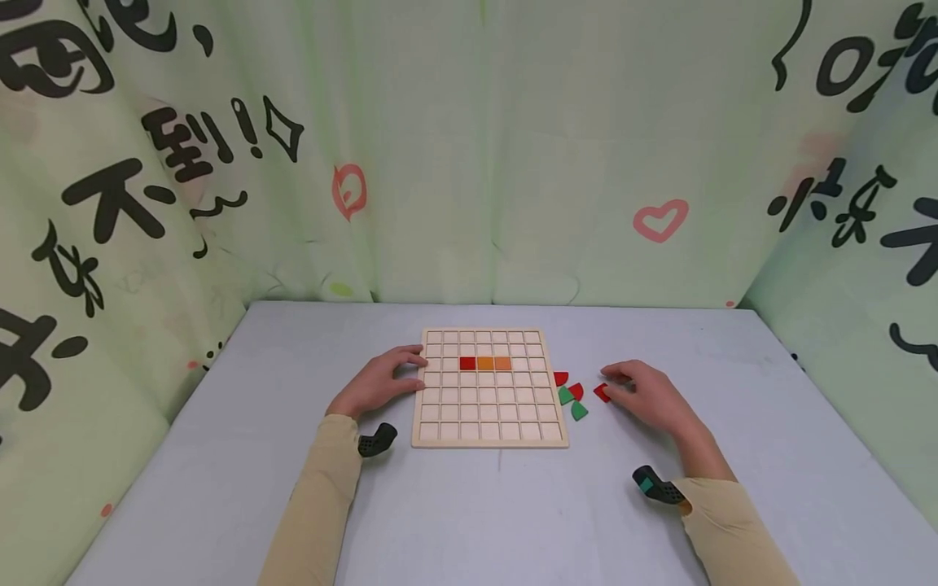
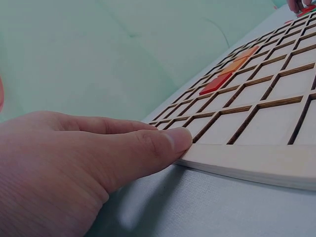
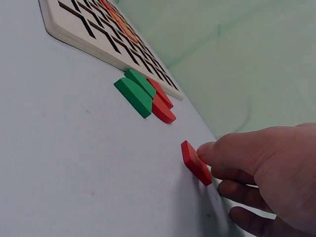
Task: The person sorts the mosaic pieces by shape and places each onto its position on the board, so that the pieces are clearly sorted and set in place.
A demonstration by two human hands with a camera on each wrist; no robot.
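A square wooden grid board (image 1: 489, 444) lies flat on the table. In one of its upper rows, a red square tile (image 1: 467, 364) sits beside two orange square tiles (image 1: 494, 364). My left hand (image 1: 381, 378) rests against the board's left edge, its thumb (image 2: 177, 139) on the rim and its fingers extended farther up. Right of the board, my right hand (image 1: 648, 397) pinches a red tile (image 3: 196, 165) between thumb and fingers, tilted on edge close over the table. The fingertips behind that tile are partly hidden.
Between the board and my right hand lie two green pieces (image 3: 133, 97) with a curved side and two red curved pieces (image 3: 163, 109). They are bunched near the board's right edge. A printed curtain (image 1: 557, 163) surrounds the white-covered table (image 1: 469, 521) behind and at both sides.
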